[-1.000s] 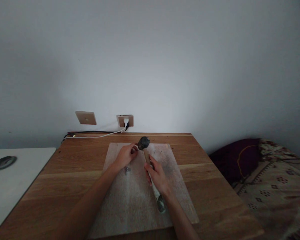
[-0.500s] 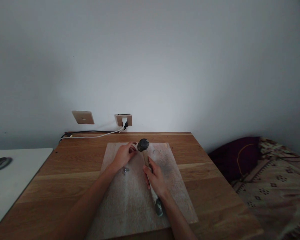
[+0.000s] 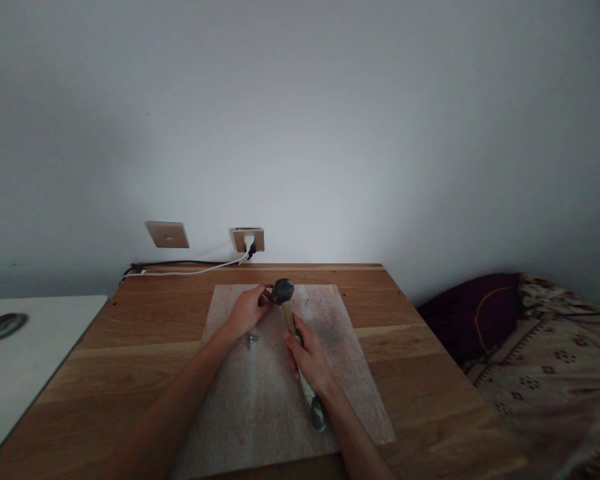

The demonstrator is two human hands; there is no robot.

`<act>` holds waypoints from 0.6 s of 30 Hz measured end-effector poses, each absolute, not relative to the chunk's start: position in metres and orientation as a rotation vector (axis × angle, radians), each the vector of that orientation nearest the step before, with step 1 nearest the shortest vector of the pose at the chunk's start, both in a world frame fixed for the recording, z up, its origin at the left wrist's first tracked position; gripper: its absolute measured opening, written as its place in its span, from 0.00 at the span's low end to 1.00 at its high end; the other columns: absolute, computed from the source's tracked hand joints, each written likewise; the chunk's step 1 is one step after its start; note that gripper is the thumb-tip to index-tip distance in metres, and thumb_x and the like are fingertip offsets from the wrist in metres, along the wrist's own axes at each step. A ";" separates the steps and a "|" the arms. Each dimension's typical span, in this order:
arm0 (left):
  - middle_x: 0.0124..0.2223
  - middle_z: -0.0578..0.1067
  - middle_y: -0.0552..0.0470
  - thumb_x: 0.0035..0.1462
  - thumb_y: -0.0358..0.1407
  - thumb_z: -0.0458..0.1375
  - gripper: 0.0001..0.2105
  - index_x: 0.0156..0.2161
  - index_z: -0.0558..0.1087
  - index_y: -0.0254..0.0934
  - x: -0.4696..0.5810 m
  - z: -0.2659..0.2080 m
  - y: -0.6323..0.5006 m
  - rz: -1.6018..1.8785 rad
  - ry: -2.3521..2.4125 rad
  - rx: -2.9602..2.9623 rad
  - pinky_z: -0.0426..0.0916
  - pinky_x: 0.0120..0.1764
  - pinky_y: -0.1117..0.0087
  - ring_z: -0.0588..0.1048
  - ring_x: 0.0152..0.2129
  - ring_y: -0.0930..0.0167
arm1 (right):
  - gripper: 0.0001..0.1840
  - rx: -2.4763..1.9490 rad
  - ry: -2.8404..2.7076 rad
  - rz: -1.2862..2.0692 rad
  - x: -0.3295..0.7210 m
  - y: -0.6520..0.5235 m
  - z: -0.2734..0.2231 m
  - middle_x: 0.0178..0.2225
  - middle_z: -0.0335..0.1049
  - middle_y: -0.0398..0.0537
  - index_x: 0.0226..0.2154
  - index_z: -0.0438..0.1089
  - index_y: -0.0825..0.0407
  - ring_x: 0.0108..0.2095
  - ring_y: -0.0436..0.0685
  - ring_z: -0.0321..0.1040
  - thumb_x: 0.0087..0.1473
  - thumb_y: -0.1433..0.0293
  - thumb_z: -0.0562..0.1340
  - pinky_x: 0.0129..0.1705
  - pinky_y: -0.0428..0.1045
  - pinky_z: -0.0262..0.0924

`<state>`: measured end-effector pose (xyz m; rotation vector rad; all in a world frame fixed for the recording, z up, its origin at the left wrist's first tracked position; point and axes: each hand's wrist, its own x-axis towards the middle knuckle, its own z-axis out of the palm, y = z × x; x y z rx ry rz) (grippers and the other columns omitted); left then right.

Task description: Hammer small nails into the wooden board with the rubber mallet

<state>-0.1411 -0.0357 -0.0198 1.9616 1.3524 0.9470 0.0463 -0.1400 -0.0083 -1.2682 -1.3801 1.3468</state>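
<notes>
Over the board (image 3: pixel 265 413), the right hand (image 3: pixel 309 353) grips a mallet (image 3: pixel 283 292).

white plug (image 3: pixel 249 240) in wall socket (image 3: pixel 259 239) | purple fabric (image 3: pixel 463 313) beside patterned cloth (image 3: pixel 555 380)

Cannot make out fingertips of the left hand (image 3: pixel 247 311) at the hammer head (image 3: pixel 283 291), nor identify tiny metal bits (image 3: pixel 253 340). Lose the patterned cloth (image 3: pixel 545 387) past the right edge.
</notes>
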 end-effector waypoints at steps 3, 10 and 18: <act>0.38 0.83 0.51 0.52 0.23 0.60 0.21 0.52 0.76 0.37 -0.142 -0.021 -0.034 0.961 1.329 1.941 0.71 0.39 0.69 0.79 0.32 0.67 | 0.35 -1.290 -1.390 1.326 0.046 -0.142 -0.009 0.15 0.58 0.32 0.65 0.62 0.57 0.11 0.49 0.52 0.62 0.55 0.59 0.12 0.44 0.50; 0.39 0.83 0.51 0.52 0.23 0.61 0.21 0.52 0.76 0.37 -0.142 -0.021 -0.035 0.948 1.326 1.953 0.70 0.37 0.70 0.79 0.31 0.68 | 0.38 -1.329 -1.376 1.310 0.045 -0.141 -0.013 0.14 0.59 0.34 0.67 0.62 0.58 0.11 0.50 0.53 0.61 0.54 0.60 0.11 0.44 0.51; 0.38 0.83 0.51 0.53 0.23 0.61 0.20 0.51 0.76 0.36 -0.142 -0.021 -0.035 0.937 1.342 1.949 0.70 0.36 0.70 0.79 0.30 0.68 | 0.39 -1.309 -1.378 1.328 0.046 -0.140 -0.013 0.14 0.59 0.33 0.68 0.60 0.59 0.12 0.49 0.52 0.62 0.54 0.60 0.12 0.44 0.50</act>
